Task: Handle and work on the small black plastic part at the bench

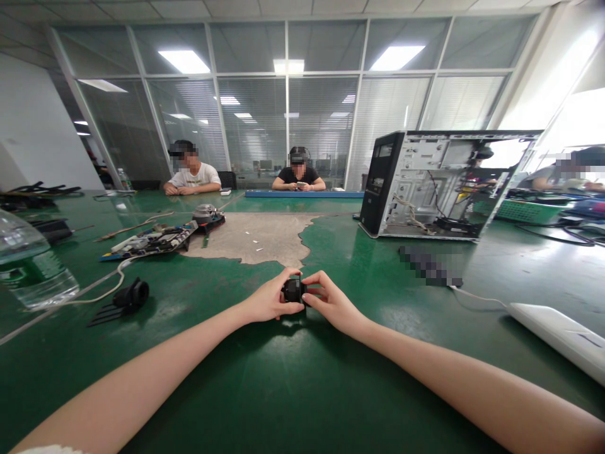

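Just above the green tabletop [293, 391], a small black cylindrical part [293, 290] sits between my two hands. My left hand [271, 297] wraps thumb and fingers around its left side. From the right, my right hand [331, 301] pinches the edge of the same part with thumb and fingertips. Fingers cover much of it, so its exact kind cannot be made out. To the left lies another black plastic piece [127, 296], with a round collar and several thin flat prongs.
A clear water bottle [35, 268] stands at the left edge, near a circuit board [151, 243] with a cable. An opened computer case [439, 186] is at the back right. A white power bank [558, 334] lies at right. Several people sit around the table.
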`<action>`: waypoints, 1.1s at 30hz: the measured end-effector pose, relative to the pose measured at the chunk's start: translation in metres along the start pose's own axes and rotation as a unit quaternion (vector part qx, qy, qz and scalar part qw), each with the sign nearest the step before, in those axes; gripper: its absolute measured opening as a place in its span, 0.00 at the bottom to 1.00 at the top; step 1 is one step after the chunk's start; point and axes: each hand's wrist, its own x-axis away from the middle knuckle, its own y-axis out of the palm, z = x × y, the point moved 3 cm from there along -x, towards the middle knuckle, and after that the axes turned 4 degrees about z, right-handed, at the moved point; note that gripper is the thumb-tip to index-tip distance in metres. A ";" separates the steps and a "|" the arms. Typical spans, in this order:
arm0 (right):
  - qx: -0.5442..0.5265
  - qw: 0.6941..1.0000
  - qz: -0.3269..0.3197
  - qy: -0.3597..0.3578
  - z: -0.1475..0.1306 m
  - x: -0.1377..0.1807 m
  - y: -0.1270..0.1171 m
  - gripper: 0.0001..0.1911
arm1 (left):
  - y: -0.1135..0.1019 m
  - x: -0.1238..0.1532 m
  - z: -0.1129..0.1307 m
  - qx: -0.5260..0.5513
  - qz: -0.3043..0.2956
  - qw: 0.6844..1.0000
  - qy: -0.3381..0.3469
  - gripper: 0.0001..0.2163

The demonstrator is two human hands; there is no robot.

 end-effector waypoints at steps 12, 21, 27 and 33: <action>-0.021 1.000 -0.018 0.001 0.001 0.002 0.002 0.10 | -0.001 0.000 0.000 0.000 -0.012 1.000 -0.019 0.29; 0.000 0.999 -0.033 0.027 0.004 -0.001 0.003 0.17 | 0.000 -0.001 -0.007 0.007 -0.004 0.999 -0.048 0.24; 0.005 0.999 -0.037 0.003 0.002 0.001 0.004 0.15 | 0.000 -0.002 -0.011 0.053 -0.015 0.996 -0.075 0.26; 0.001 1.000 -0.027 0.014 0.004 0.000 0.004 0.10 | 0.000 -0.001 -0.011 0.064 -0.020 0.994 -0.085 0.29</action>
